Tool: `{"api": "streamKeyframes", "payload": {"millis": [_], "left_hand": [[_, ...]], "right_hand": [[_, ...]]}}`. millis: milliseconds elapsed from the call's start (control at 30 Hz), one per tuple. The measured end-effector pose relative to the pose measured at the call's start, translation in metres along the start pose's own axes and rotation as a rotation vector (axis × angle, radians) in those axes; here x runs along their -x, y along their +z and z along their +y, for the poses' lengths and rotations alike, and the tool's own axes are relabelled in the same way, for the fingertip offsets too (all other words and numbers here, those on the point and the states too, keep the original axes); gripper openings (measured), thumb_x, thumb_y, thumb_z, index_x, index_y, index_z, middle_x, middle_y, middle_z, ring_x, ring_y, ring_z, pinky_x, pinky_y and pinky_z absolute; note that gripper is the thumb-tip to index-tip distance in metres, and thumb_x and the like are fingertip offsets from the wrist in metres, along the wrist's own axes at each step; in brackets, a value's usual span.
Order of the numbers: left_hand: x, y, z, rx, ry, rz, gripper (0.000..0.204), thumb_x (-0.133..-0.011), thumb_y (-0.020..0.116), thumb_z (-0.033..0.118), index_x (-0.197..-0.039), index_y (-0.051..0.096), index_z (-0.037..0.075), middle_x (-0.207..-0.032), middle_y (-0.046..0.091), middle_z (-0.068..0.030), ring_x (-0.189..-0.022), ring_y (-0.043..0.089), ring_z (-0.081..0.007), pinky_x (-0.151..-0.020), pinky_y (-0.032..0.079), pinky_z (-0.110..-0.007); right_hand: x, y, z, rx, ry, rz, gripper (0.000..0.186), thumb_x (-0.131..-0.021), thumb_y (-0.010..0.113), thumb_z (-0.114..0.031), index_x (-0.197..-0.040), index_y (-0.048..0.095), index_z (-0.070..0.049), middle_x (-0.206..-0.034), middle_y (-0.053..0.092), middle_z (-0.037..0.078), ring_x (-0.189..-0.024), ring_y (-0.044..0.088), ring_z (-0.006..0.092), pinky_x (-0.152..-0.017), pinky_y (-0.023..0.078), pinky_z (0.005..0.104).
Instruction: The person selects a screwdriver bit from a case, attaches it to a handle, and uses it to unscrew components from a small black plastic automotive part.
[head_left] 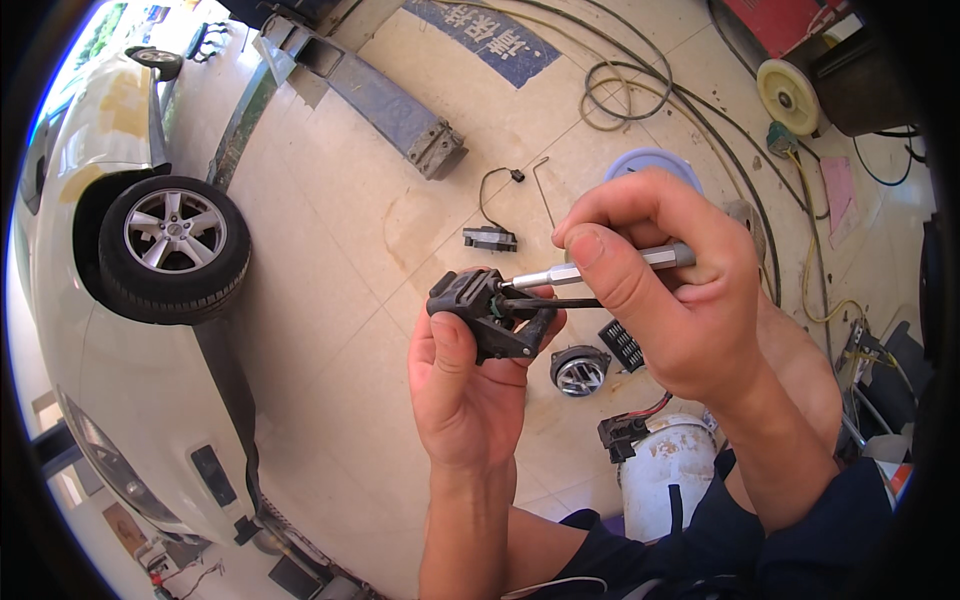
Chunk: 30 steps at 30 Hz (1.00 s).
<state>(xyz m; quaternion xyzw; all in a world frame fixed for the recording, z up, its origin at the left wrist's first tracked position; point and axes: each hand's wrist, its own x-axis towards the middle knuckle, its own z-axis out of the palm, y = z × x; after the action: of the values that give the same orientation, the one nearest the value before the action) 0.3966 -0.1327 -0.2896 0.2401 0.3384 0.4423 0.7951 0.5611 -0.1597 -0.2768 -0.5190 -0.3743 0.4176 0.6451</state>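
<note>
Head view: hands [465, 405] hold screwdriver [562, 273] and black housing [472, 300] (apparently touching).

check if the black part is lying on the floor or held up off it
Held up: the left hand grips the black part, thumb against its side, with the floor seen beyond.

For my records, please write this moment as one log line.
left hand: holds black part; right hand: holds screwdriver to part; floor: round badge

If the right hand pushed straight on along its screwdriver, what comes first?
Likely the black part held in the left hand, met by the screwdriver tip; whether they already touch is unclear.
</note>
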Motion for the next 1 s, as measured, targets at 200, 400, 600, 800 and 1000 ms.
{"api": "streamKeyframes", "payload": {"millis": [200,400,600,800,1000], "left_hand": [[-0.0001,-0.001,0.0007,0.043,-0.01,-0.005,0.044,-0.099,0.054,0.032,-0.122,0.048,-0.004,-0.113,0.062,-0.0204,-0.108,0.063,-0.0352,-0.092,0.053,-0.05],[0.0001,-0.0009,0.0012,0.044,-0.01,0.013,0.044,-0.098,0.054,0.033,-0.122,0.048,-0.004,-0.113,0.063,-0.0204,-0.107,0.063,-0.0352,-0.092,0.053,-0.05],[-0.0002,-0.0009,0.0014,0.044,-0.01,0.008,0.044,-0.099,0.054,0.032,-0.122,0.048,-0.004,-0.112,0.063,-0.0204,-0.107,0.063,-0.0354,-0.092,0.054,-0.05],[-0.0012,-0.0038,0.0023,0.097,-0.025,-0.033,0.043,-0.1,0.051,0.032,-0.123,0.048,-0.004,-0.114,0.062,-0.0213,-0.108,0.063,-0.0353,-0.092,0.054,-0.05],[-0.0005,-0.0012,0.0025,0.14,-0.043,-0.026,0.043,-0.1,0.049,0.034,-0.124,0.048,-0.003,-0.115,0.062,-0.0224,-0.108,0.063,-0.0348,-0.092,0.054,-0.049]], "right_hand": [[-0.0003,-0.0018,0.0012,0.058,-0.054,-0.033,0.011,-0.093,0.062,-0.007,-0.099,0.061,0.002,-0.079,0.063,0.002,-0.068,0.052,0.0022,-0.058,0.037,0.0167],[-0.0006,-0.0022,0.0039,0.058,-0.078,-0.05,0.012,-0.093,0.061,-0.007,-0.1,0.061,0.003,-0.079,0.062,0.001,-0.068,0.051,0.002,-0.057,0.036,0.0165],[-0.0007,-0.0038,0.0016,0.081,-0.086,-0.069,0.013,-0.093,0.063,-0.006,-0.101,0.06,0.003,-0.08,0.062,0.002,-0.069,0.052,0.0029,-0.059,0.037,0.0167],[-0.001,-0.0042,0.0023,0.103,-0.126,-0.096,0.014,-0.091,0.064,-0.004,-0.102,0.06,0.003,-0.083,0.062,0.004,-0.071,0.054,0.0051,-0.061,0.04,0.0179],[-0.0009,-0.0064,-0.0003,0.133,-0.147,-0.129,0.016,-0.089,0.064,-0.002,-0.104,0.059,0.003,-0.089,0.06,0.005,-0.076,0.054,0.0071,-0.066,0.042,0.0191]]}}
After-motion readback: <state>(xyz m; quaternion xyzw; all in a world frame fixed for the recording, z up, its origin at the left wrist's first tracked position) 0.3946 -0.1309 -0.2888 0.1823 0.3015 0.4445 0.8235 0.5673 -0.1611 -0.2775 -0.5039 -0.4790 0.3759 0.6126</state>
